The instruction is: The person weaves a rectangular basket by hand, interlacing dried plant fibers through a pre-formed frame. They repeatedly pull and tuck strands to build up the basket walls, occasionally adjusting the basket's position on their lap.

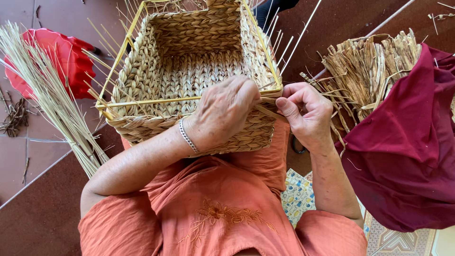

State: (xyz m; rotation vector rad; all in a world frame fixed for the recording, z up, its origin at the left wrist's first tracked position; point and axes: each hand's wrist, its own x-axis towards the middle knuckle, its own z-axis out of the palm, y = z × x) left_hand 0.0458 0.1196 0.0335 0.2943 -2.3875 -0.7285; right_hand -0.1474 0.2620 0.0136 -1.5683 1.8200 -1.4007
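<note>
A square woven straw basket point(189, 71) with a yellow frame rim rests on my lap, its opening facing the camera. My left hand point(222, 111) lies over the basket's near right corner, fingers curled onto the rim, with a silver bracelet on the wrist. My right hand point(303, 111) is just right of that corner, its fingers pinched on a thin straw strand point(268, 112) that runs from the rim. Thin pale stakes stick up around the basket's edges.
A bundle of pale reeds point(52, 99) leans at the left over a red plastic stool point(61, 61). Dried flat straw point(365, 71) is piled at the right, partly under a dark red cloth point(407, 142). Brown tiled floor lies around.
</note>
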